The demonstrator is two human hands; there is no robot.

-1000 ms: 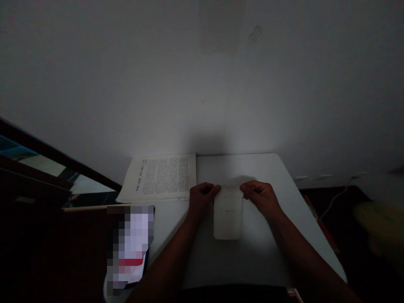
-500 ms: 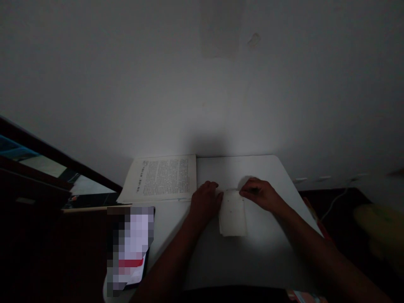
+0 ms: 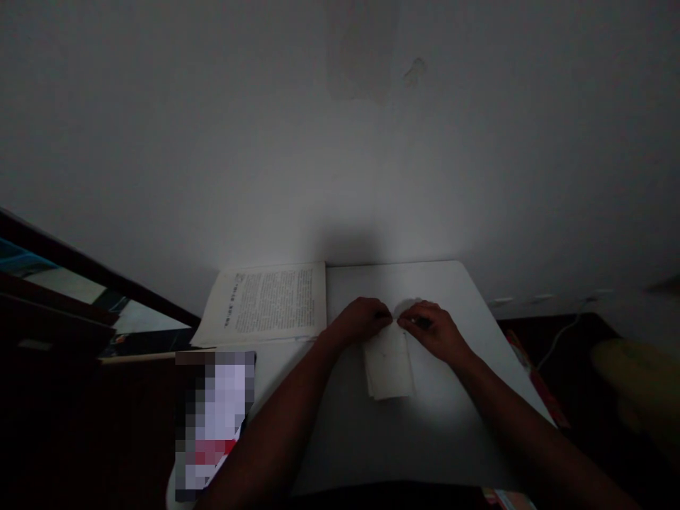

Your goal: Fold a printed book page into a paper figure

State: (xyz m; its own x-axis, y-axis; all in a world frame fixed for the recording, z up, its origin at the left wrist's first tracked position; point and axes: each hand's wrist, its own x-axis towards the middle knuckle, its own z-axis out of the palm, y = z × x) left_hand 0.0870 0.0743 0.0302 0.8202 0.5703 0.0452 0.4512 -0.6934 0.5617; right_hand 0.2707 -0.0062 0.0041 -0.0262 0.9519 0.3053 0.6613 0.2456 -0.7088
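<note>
A small folded paper [image 3: 389, 370], pale and made of more than one layer, lies on the white table in front of me. At its far edge my left hand [image 3: 365, 319] is closed in a pinch, thumb and forefinger together near the middle of that edge. Close by on the right, my right hand [image 3: 431, 329] also pinches at the paper's far edge, its fingertips almost meeting the left ones. The exact bit of paper between the fingertips is small and dim. The near part of the paper lies free of both hands.
An open printed book or sheaf of pages [image 3: 270, 301] lies at the table's back left. A phone or tablet [image 3: 223, 404], partly blurred out, rests at the left edge, beside my left forearm. The wall [image 3: 372, 163] rises directly behind the white table [image 3: 451, 283].
My left hand has moved right and slightly away from me, from the paper's left side to its far edge, and its fingers have closed into a pinch. The right hand has shifted slightly left.
</note>
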